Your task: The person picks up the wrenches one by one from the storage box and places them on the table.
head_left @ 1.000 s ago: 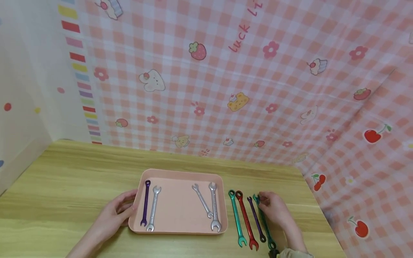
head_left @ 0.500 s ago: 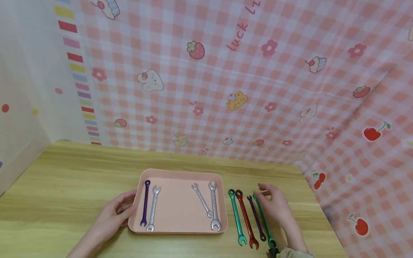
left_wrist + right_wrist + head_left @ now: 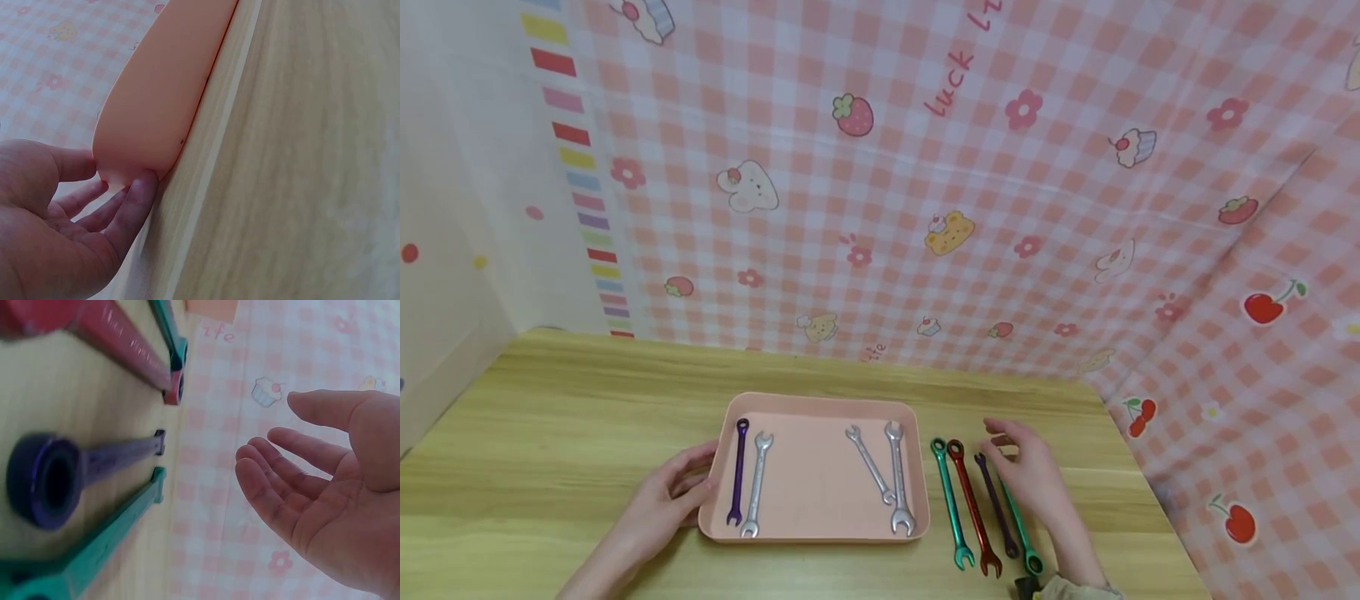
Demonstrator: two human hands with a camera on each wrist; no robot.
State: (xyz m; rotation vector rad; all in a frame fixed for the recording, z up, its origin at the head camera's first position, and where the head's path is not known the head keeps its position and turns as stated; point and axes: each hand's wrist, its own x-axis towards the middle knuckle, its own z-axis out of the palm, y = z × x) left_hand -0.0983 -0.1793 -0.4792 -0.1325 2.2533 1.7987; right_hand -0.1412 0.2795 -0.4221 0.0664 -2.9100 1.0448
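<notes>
My left hand (image 3: 658, 500) holds the left end of a pink tray (image 3: 827, 533), thumb and fingertips against its wall in the left wrist view. A purple wrench (image 3: 738, 475) and a silver wrench (image 3: 757, 487) lie at the tray's left side. Two more silver wrenches, a small one (image 3: 871, 465) and a larger one (image 3: 897, 483), lie at its right. My right hand (image 3: 1030, 475) hovers with relaxed, parted fingers near the top of a small purple wrench (image 3: 997, 504), holding nothing. It partly covers the rightmost green wrench (image 3: 1021, 529).
Right of the tray, a green wrench (image 3: 953, 504) and a red wrench (image 3: 974, 508) lie on the wooden table (image 3: 587, 392). A pink checked cloth (image 3: 880, 208) hangs behind the table and along its right side. A dark object (image 3: 1026, 587) shows by the right sleeve.
My right hand has come away from the rightmost green wrench and moved left and slightly farther back, over toward the small purple wrench. The left hand stays at the tray.
</notes>
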